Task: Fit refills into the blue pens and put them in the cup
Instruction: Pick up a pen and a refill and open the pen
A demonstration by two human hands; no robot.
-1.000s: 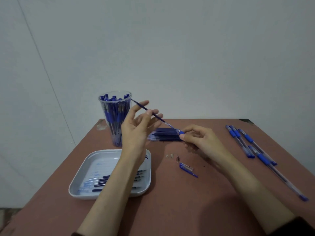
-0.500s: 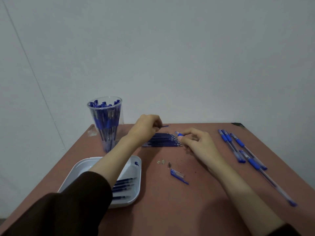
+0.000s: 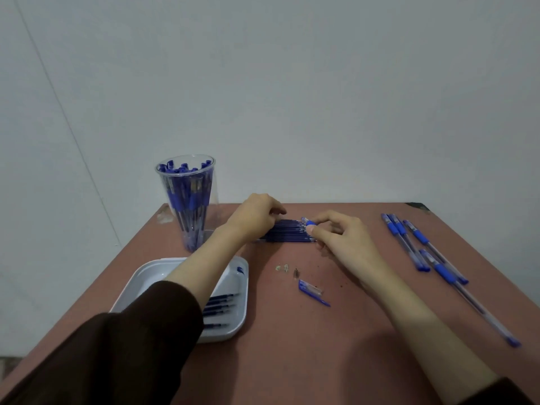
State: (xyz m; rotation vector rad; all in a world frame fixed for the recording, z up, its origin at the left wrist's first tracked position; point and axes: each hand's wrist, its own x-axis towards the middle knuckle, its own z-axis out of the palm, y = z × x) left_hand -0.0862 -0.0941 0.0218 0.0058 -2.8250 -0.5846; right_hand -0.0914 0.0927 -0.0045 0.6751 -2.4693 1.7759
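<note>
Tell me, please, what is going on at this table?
A person is refilling blue pens. The right hand pinches a pen by its blue end, while the left hand rests curled fingers on the stack of refills; whether they grip one is hidden. The clear cup at the left holds many pens, loose pens lie at the right, and the white tray holds further refills.

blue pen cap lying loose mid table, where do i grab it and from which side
Pinch the small blue and clear plastic pen cap across its thicker upper-left body, coming down from above and closing on its two long sides. It lies flat and slanted on the brown table, and its lower-right end tapers to a thin clip.
</note>
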